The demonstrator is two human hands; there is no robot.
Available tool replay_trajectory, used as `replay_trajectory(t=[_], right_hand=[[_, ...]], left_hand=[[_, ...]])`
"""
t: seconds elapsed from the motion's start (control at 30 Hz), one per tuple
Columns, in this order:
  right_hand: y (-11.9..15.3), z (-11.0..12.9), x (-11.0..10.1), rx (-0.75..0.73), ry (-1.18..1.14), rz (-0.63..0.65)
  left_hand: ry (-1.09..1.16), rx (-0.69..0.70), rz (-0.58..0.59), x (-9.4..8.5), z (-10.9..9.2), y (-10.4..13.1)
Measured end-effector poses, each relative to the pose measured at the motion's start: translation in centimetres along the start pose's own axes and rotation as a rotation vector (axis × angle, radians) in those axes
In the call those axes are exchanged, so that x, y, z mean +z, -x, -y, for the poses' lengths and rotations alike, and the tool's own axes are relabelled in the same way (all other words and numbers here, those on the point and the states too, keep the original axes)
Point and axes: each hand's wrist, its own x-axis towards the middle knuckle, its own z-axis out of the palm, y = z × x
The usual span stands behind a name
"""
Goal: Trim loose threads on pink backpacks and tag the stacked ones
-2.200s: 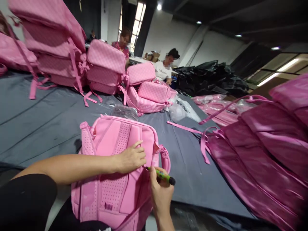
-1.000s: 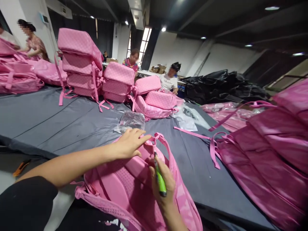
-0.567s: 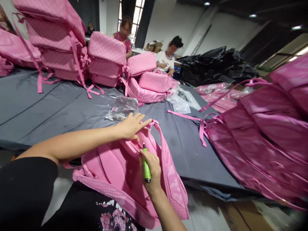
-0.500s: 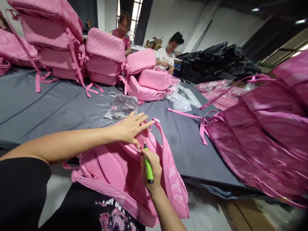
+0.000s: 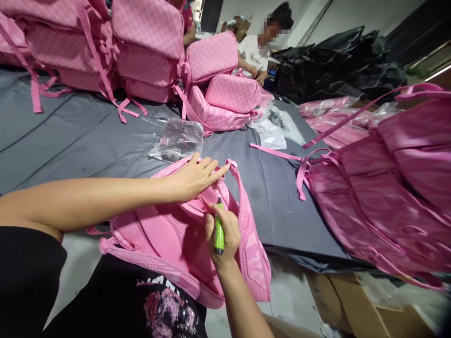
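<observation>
An open pink backpack lies across my lap and the table's near edge, its inside facing me. My left hand rests on the backpack's upper edge with fingers spread, holding nothing. Lower and to the right, my right hand is wrapped round a bright green marker, whose dark end points up toward the fabric. That hand is over the backpack's opening, close to the left hand. Just beyond the left hand is a clear plastic bag.
Pink checkered bags are stacked along the table's far side. Large pink backpacks pile up at right. A person in white works behind the table. Black bags lie at the back; a cardboard box stands below right.
The camera view has shifted, so the table and bag stacks sit higher. My right hand has moved up slightly against the backpack with the marker. My left hand stays spread on the edge.
</observation>
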Motion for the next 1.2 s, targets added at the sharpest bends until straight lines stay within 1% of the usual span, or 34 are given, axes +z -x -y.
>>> replay_trajectory(t=[0.03,0.07,0.1,0.2,0.23,0.27,0.33,0.43,0.6,0.7,0.87,1.0,1.1,1.2], right_hand=[[-0.5,-0.4,0.0,0.024,0.081,-0.016],[-1.2,-0.9,0.1,0.063,0.154,0.001],[-2.0,-1.4,0.2,0.114,0.206,0.061],[-4.3,-2.4,1.2,0.26,0.255,0.37],[-4.9,-2.6,1.7,0.287,0.277,0.444],[-5.4,-2.7,2.2,0.307,0.315,0.491],[-6.0,-2.8,3.0,0.337,0.401,0.53],[-6.0,-2.6,3.4,0.387,0.424,0.554],[-4.9,-2.6,2.7,0.416,0.278,0.477],[-4.7,-3.0,2.6,0.421,0.239,0.469],[-4.7,-3.2,2.7,0.446,0.201,0.454],[-4.7,-3.3,2.9,0.462,0.21,0.465],[-5.0,-3.6,3.2,0.468,0.223,0.477],[-5.0,-3.7,2.9,0.431,0.219,0.476]], left_hand=[[0.003,0.001,0.006,-0.1,0.0,0.1],[0.008,0.001,0.016,-0.1,0.0,0.1],[0.014,-0.004,0.029,-0.1,0.0,0.1],[0.021,-0.032,0.084,0.3,0.0,-0.4],[0.021,-0.042,0.105,0.5,0.0,-0.7],[0.02,-0.054,0.125,0.7,0.1,-1.0],[0.015,-0.075,0.165,1.1,0.2,-1.6],[0.007,-0.07,0.217,1.4,0.3,-2.3],[-0.038,-0.048,0.26,1.0,0.1,-2.4],[-0.03,-0.065,0.238,1.1,-0.1,-2.2],[-0.017,-0.101,0.206,1.8,-0.2,-2.2],[-0.014,-0.08,0.195,2.0,-0.1,-2.6],[-0.011,-0.064,0.212,2.0,-0.2,-3.0],[0.015,-0.064,0.196,2.0,-0.4,-3.0]])
